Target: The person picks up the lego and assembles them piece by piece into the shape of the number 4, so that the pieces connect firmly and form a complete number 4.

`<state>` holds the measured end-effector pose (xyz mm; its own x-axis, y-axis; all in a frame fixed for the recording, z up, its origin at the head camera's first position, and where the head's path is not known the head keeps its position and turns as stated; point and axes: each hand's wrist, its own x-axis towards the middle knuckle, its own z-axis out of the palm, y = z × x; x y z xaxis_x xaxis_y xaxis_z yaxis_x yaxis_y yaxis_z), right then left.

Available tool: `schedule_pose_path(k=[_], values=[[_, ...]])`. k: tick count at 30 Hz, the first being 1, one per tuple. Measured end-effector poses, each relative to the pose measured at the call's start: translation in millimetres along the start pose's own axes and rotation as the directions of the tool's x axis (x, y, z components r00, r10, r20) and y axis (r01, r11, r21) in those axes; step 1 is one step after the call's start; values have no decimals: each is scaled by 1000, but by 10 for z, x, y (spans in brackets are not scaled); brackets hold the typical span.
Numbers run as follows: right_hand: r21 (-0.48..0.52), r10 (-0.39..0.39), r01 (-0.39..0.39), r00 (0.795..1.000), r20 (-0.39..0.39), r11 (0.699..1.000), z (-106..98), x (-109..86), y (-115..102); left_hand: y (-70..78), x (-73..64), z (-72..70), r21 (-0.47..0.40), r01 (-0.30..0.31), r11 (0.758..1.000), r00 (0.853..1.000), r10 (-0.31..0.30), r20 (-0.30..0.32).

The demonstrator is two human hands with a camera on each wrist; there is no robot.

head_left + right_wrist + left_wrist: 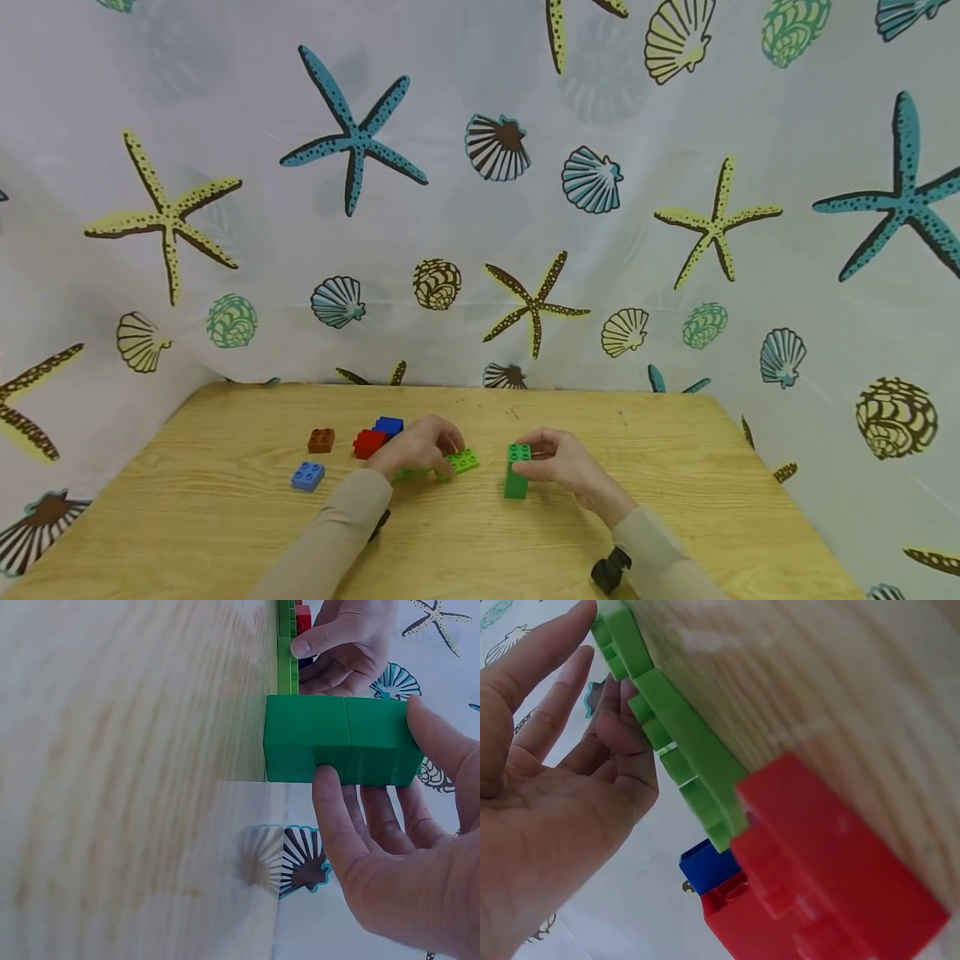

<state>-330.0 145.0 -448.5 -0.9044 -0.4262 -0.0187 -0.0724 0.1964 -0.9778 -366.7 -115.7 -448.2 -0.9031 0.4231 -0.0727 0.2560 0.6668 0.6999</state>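
My right hand (573, 471) grips two dark green building bricks (516, 479), one stacked on the other. The stack is upright, its lower end right at the tabletop. In the right wrist view, the thumb lies at the top of the stack (341, 739) and the index fingertip is on its side. To the left, my left hand (416, 446) has its thumb and curled fingers about a flat lime-green brick (465, 460), pinching it. A second lime-green brick (694, 761) lies in line beside it, partly under the hand in the head view.
A red brick (368, 443) and a dark blue brick (388, 426) sit just behind the left hand. Farther left lie a brown-orange brick (321, 440) and a light blue brick (307, 476). A patterned curtain (450, 217) hangs behind the wooden table (660, 450).
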Motion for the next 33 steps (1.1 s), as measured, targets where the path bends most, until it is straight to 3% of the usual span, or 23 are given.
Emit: schedule_pose_path(k=[12, 22, 28, 33], values=[[-5, -10, 10, 1000, -7, 1000, 60, 3, 1, 11, -4, 78, 64, 31, 997, 999, -30, -22], [-6, -9, 9, 1000, 5, 1000, 58, 3, -36, 54, -1, 28, 26, 15, 1000, 999, -14, -43], [7, 4, -3, 1000, -6, 1000, 61, 12, -27, 45, -2, 32, -52, -15, 999, 998, 12, -59], [1, 1, -1, 1000, -1, 1000, 65, 37, -28, 57, -22, 4, -135, -83, 987, 995, 76, -60]])
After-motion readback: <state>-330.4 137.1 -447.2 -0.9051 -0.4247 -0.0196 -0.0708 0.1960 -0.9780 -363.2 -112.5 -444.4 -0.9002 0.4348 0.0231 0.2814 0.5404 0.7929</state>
